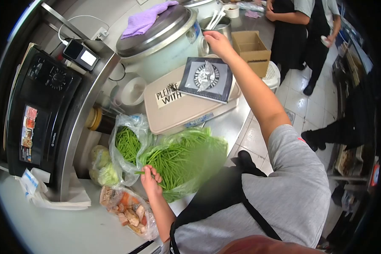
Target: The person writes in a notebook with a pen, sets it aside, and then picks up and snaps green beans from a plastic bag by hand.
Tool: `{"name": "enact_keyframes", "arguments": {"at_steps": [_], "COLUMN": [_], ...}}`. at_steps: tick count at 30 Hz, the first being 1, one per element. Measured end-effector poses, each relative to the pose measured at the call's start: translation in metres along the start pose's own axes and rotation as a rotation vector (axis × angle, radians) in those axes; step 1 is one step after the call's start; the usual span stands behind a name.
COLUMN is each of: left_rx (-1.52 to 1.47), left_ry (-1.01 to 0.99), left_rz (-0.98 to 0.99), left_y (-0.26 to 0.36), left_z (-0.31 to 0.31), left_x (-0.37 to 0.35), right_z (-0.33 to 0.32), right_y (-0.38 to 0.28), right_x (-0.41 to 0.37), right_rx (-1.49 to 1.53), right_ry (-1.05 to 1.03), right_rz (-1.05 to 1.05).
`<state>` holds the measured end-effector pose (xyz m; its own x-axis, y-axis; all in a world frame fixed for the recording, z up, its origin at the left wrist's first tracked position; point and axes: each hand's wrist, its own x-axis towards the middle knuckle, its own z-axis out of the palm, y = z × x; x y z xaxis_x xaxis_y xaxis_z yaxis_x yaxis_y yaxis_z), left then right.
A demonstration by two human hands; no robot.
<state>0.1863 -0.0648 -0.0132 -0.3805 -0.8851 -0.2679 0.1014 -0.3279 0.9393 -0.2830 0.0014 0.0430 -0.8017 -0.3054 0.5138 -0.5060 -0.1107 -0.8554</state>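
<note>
My left hand (151, 181) is closed around a few green beans, their tips poking out past the fingers. It is at the edge of an open plastic bag heaped with green beans (173, 163). A second clear bag of green beans (128, 144) stands just beyond it. My right hand (218, 43) is stretched far out, beside the large lidded cooker (156, 63) and in front of a metal pot (221, 28) holding white-handled utensils. Its fingers are curled together; what they grip, if anything, is hidden.
A beige lidded box (156, 114) carries a dark booklet with a winged emblem (207, 78). Bagged meat chunks (133, 213) and a leafy vegetable bag (101, 165) lie nearby. A cardboard box (252, 51) is at the right. Two people in aprons (290, 38) stand beyond.
</note>
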Motion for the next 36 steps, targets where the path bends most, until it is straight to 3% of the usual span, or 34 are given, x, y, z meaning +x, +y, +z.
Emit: {"name": "enact_keyframes", "arguments": {"at_steps": [2, 5, 8, 11, 17, 29, 36], "left_rx": [-0.041, -0.037, -0.053, -0.009, 0.01, 0.024, 0.043], "left_ry": [0.03, 0.107, 0.142, 0.136, 0.167, 0.319, 0.252], "left_rz": [-0.015, -0.015, -0.001, 0.022, 0.006, -0.039, -0.017], "left_y": [-0.005, -0.011, -0.013, -0.016, -0.023, -0.029, -0.026], "left_z": [0.008, 0.03, 0.056, 0.077, 0.099, 0.092, 0.115], "left_x": [0.001, 0.004, 0.005, 0.008, 0.01, 0.025, 0.053], "right_z": [-0.002, 0.001, 0.012, 0.009, 0.029, 0.053, 0.046], "right_y": [0.018, 0.058, 0.096, 0.127, 0.196, 0.237, 0.216], "right_x": [0.015, 0.036, 0.052, 0.073, 0.079, 0.077, 0.071], "right_rx": [0.208, 0.249, 0.292, -0.159, 0.055, 0.402, 0.13], "right_ry": [-0.052, -0.168, -0.175, -0.382, -0.301, -0.214, -0.251], "right_rz": [0.44, 0.875, 1.019, 0.938, 1.016, 1.139, 1.035]}}
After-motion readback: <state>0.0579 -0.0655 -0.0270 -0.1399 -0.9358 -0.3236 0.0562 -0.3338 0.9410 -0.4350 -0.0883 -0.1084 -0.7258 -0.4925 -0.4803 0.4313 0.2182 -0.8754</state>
